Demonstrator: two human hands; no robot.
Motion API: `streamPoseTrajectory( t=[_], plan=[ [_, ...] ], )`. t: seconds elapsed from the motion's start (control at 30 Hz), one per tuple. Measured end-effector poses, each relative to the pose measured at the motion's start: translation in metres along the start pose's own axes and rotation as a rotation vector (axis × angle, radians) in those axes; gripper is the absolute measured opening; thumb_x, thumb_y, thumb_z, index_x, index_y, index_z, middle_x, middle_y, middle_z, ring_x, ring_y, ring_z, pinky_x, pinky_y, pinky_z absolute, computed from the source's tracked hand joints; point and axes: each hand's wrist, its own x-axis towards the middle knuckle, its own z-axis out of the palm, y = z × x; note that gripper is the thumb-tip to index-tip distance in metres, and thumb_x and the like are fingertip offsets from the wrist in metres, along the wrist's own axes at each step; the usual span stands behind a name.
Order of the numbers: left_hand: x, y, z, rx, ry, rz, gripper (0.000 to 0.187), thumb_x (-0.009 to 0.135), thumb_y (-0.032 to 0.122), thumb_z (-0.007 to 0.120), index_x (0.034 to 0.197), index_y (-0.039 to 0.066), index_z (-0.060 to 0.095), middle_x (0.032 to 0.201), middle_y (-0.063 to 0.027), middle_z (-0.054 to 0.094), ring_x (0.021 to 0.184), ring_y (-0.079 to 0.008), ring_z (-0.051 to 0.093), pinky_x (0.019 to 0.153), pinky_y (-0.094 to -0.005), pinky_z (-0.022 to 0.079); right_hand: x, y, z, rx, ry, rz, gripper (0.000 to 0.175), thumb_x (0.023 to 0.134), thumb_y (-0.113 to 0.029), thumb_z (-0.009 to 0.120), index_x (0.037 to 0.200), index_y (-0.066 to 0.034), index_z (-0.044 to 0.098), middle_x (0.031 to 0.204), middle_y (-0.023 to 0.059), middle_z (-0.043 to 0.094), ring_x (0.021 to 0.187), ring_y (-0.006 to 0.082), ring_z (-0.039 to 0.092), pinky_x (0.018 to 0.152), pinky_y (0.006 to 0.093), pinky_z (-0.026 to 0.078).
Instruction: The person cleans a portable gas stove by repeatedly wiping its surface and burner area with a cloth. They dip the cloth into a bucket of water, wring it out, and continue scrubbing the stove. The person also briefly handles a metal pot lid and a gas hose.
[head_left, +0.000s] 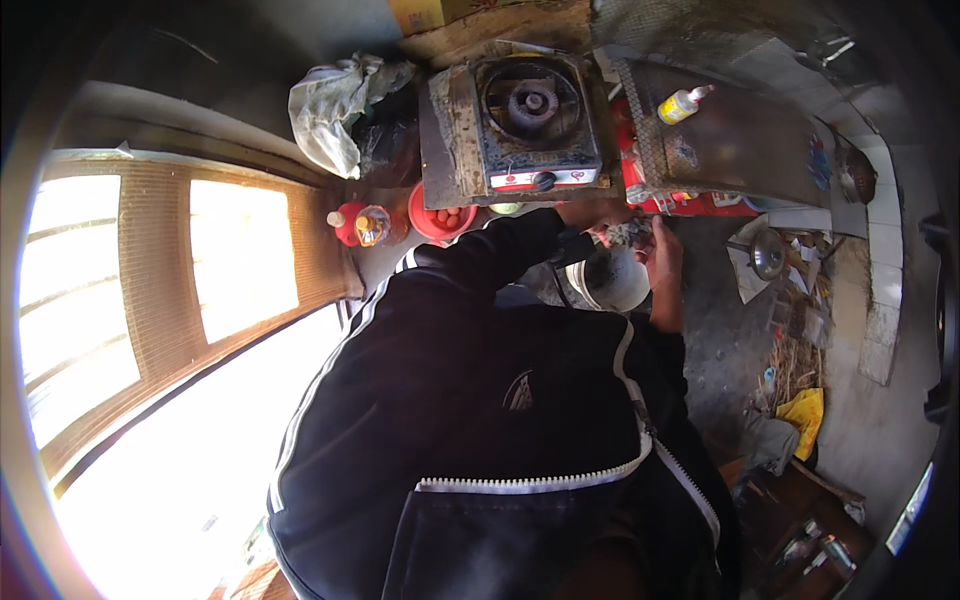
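A wet-looking, crumpled grey rag (628, 232) is bunched between my two hands, above a white bucket (580, 283). My left hand (598, 215) grips it from the left, partly hidden by the dark sleeve and the rag. On the other side, my right hand (663, 253) has its fingers around the rag, with the thumb pointing up. Dark contents show inside the bucket, though I cannot tell what they are. Both hands are just in front of the gas stove (536, 112) and a dark, mesh-edged tabletop (735, 127).
A red basin (417, 217) with eggs stands beside an oil bottle (373, 227) on the left. On the tabletop lies a yellow-labelled bottle (679, 106). To the right are a metal lid (768, 253), dry sticks (796, 367) and a yellow bag (804, 420).
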Motion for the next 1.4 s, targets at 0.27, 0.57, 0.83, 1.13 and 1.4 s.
streamPoseTrajectory(
  t=[0.27,0.57,0.83,1.13,1.4],
  plan=[
    [-0.052,-0.053,0.001,0.128,0.427,0.470,0.038,0.091,0.039,0.042,0.115,0.010,0.047,0.104,-0.0098,0.057,0.091,-0.0243,0.057,0.070,-0.0459,0.051,0.021,0.041,0.060,-0.354,-0.503,-0.132,0.039,0.078,-0.017,0.069,0.110,-0.0039,0.049,0.100,0.0046,0.058,0.088,0.0130,0.057,0.075,0.0276,0.047],
    [-0.127,-0.092,0.000,-0.599,0.573,-0.073,0.051,0.088,0.042,0.049,0.125,0.009,0.039,0.122,-0.0113,0.047,0.106,-0.0262,0.050,0.086,-0.0452,0.046,0.062,0.083,0.147,-0.757,-0.479,-0.452,0.046,0.057,-0.010,0.071,0.101,-0.0088,0.059,0.094,0.0088,0.064,0.091,0.0215,0.061,0.078,0.0310,0.046],
    [-0.191,-0.179,-0.004,0.030,1.098,0.215,0.033,0.091,0.023,0.046,0.118,0.004,0.048,0.116,-0.0092,0.053,0.107,-0.0214,0.054,0.090,-0.0393,0.045,0.104,0.110,0.182,-0.813,-0.225,-0.717,0.044,0.063,-0.023,0.072,0.099,-0.0029,0.057,0.096,0.0169,0.059,0.090,0.0333,0.056,0.080,0.0382,0.044],
    [-0.206,-0.245,-0.006,-1.120,1.079,0.013,0.032,0.089,0.032,0.045,0.103,0.006,0.056,0.094,-0.0078,0.062,0.084,-0.0200,0.061,0.071,-0.0312,0.048,0.152,0.145,0.232,-1.533,-0.118,-0.829,0.036,0.072,-0.032,0.065,0.095,-0.0056,0.058,0.101,0.0184,0.052,0.094,0.0355,0.052,0.080,0.0455,0.043],
    [-0.203,-0.280,-0.039,-1.199,1.089,-0.102,0.025,0.089,0.028,0.050,0.095,0.005,0.058,0.085,-0.0067,0.062,0.071,-0.0179,0.061,0.061,-0.0297,0.051,0.176,0.157,0.260,-1.355,-0.142,-1.020,0.025,0.066,-0.006,0.067,0.088,-0.0047,0.056,0.092,0.0180,0.051,0.089,0.0357,0.052,0.074,0.0426,0.044]
  ],
)
